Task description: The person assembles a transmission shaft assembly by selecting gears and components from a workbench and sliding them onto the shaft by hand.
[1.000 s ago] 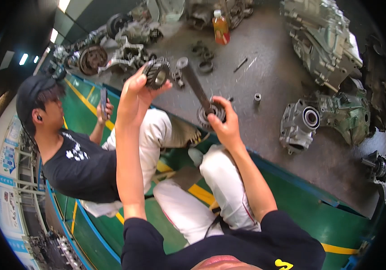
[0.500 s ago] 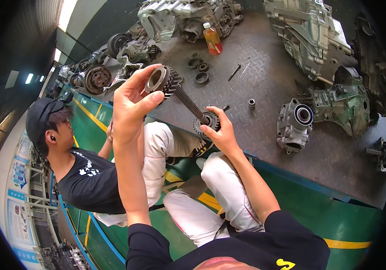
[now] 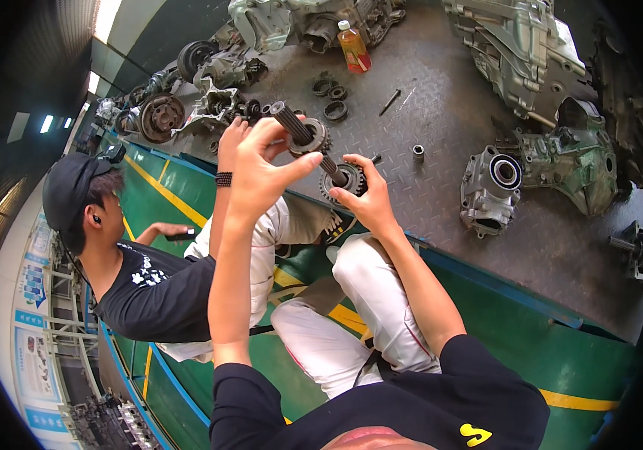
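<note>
A splined shaft (image 3: 288, 120) slants between my hands above the near edge of the metal table. My left hand (image 3: 260, 174) is closed round a toothed gear ring (image 3: 317, 138) partway along the shaft, whose upper end pokes out beyond it. At the lower end sits a second gear (image 3: 354, 175), gripped by my right hand (image 3: 370, 201) with thumb and fingers on its rim. My left fingers partly hide the upper gear's far side.
Loose rings (image 3: 335, 111), a bolt (image 3: 390, 102), a socket (image 3: 418, 153) and a drink bottle (image 3: 354, 49) stand or lie on the table (image 3: 441, 202). Gearbox housings (image 3: 498, 56) line the back and right. Close on my left crouches a co-worker (image 3: 164, 292), one hand at the table parts.
The upper gear has moved down the shaft with my left hand, exposing the shaft's end. My right hand stays nearly still. The co-worker's arm now reaches up to the table behind my left hand.
</note>
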{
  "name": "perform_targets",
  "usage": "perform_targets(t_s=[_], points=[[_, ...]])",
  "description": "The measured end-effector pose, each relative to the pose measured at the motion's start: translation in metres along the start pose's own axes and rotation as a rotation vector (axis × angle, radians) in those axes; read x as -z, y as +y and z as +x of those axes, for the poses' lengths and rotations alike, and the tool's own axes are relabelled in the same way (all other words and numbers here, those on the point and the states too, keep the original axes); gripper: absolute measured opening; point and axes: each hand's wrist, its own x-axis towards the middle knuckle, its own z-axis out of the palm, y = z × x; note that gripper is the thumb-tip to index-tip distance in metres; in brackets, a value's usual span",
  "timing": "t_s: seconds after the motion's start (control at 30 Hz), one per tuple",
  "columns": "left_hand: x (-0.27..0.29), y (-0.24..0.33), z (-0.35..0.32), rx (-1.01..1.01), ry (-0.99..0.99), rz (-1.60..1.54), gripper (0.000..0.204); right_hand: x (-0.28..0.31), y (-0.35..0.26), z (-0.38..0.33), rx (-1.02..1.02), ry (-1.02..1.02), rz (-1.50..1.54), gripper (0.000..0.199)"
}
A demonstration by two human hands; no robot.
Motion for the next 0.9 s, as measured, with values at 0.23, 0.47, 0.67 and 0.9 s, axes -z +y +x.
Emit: perform_targets(t_s=[0.23,0.47,0.67,0.9], points=[[-0.028,-0.053,-0.024,0.068,0.056,-0.042,0.048,0.001,-0.001,0.0,0.003,-0.031,0.009,0.072],[-0.042,-0.08,-0.038,-0.002,0.061,0.256,0.05,0.003,0.008,-0.001,-0.012,-0.084,0.011,0.085],[-0.037,-0.084,-0.04,0.069,0.004,0.186,0.053,0.002,0.003,-0.001,0.001,-0.116,-0.023,0.087],[-0.036,-0.089,-0.043,0.054,0.004,0.191,0.054,0.002,0.006,-0.002,0.022,-0.096,-0.043,0.085]])
